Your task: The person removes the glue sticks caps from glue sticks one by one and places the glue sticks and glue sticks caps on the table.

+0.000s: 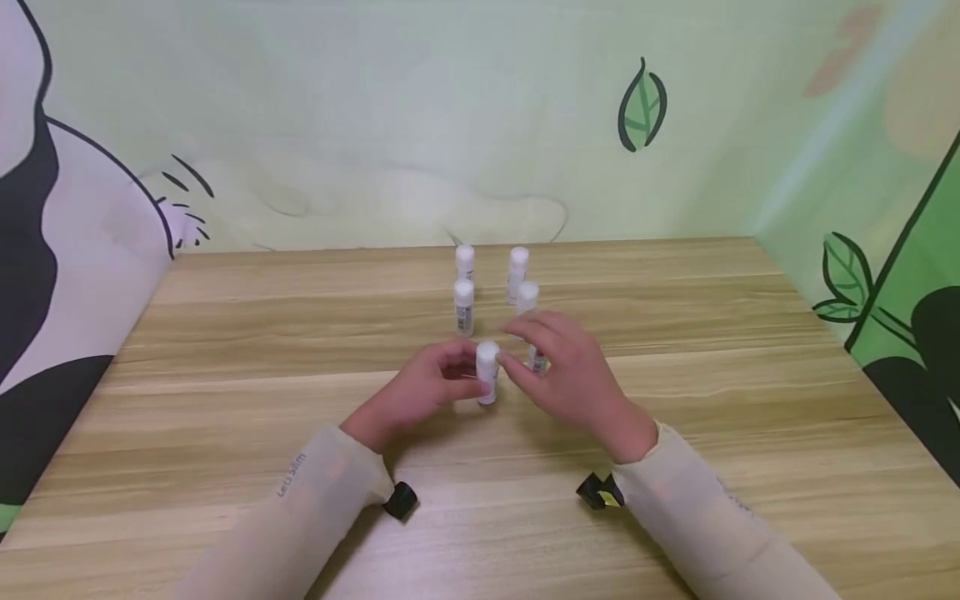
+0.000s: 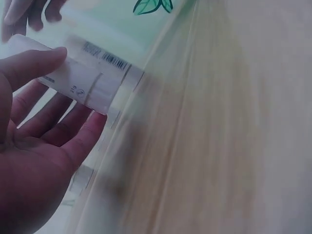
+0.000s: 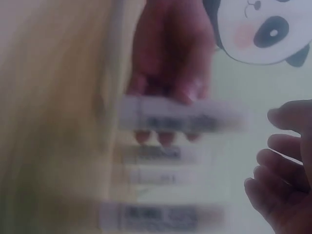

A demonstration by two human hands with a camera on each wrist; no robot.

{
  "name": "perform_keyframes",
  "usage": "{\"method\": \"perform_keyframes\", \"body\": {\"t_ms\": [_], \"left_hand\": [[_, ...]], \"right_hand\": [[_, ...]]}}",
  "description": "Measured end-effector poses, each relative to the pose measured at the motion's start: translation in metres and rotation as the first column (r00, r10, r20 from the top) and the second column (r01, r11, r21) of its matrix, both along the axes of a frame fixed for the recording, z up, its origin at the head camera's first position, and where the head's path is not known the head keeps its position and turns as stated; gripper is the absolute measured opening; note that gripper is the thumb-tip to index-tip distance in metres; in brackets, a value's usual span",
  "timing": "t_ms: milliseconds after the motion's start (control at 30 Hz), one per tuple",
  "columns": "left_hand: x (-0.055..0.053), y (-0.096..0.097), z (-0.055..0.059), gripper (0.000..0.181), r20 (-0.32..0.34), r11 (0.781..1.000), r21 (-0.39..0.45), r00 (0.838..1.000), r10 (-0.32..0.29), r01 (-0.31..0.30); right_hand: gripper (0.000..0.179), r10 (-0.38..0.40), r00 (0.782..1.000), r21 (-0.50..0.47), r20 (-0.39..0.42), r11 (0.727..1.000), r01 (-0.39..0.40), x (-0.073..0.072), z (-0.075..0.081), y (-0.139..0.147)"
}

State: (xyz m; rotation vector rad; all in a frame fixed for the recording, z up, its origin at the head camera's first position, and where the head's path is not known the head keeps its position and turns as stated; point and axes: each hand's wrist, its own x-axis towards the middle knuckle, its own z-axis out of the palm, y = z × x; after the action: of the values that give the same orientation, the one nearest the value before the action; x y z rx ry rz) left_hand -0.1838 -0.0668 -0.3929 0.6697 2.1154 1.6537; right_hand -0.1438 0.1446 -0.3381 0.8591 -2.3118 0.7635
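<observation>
My left hand (image 1: 420, 387) holds an upright white glue stick (image 1: 487, 371) between thumb and fingers, close above the table or on it; I cannot tell which. In the left wrist view, the thumb lies across the label of this glue stick (image 2: 73, 78) and the fingers lie behind it. Just right of its cap is my right hand (image 1: 573, 375), fingers parted and loosely bent, with nothing in them. The right wrist view shows a gap between the right hand (image 3: 287, 170) and the held stick. Another glue stick (image 1: 537, 360) stands partly hidden behind the right hand.
Farther back stand more white glue sticks in two rows: a near left one (image 1: 464, 308), a far left one (image 1: 465, 262), a far right one (image 1: 517, 275) and a near right one (image 1: 528, 296). The wooden table (image 1: 262, 333) ends at a printed wall (image 1: 337, 125).
</observation>
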Motion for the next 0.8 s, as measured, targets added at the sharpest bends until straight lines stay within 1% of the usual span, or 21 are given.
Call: {"method": "perform_keyframes", "body": {"t_ms": [100,200,367,533,800], "left_hand": [[0.003,0.002,0.001,0.034,0.008,0.999,0.036,1.0,-0.021,0.021],[0.006,0.002,0.002,0.034,0.015,0.998,0.056,0.999,-0.031,0.03],[0.007,0.0,0.003,0.035,0.014,0.998,0.048,0.999,-0.042,0.042],[0.008,-0.001,0.005,0.033,0.016,0.997,0.055,0.999,-0.052,0.051],[0.009,0.0,0.006,0.031,0.023,0.995,0.076,0.997,-0.072,0.07]], "right_hand": [[0.036,0.013,0.995,-0.015,0.098,1.0,-0.011,0.003,-0.003,-0.005],[0.033,0.031,0.982,-0.056,0.186,0.998,-0.021,0.005,-0.005,-0.008],[0.029,0.042,0.959,-0.086,0.28,0.996,-0.019,0.008,-0.006,-0.01],[0.029,0.024,0.946,-0.092,0.323,0.996,0.006,0.01,-0.003,-0.011],[0.028,0.017,0.948,-0.092,0.319,0.996,0.013,0.012,-0.003,-0.01]]}}
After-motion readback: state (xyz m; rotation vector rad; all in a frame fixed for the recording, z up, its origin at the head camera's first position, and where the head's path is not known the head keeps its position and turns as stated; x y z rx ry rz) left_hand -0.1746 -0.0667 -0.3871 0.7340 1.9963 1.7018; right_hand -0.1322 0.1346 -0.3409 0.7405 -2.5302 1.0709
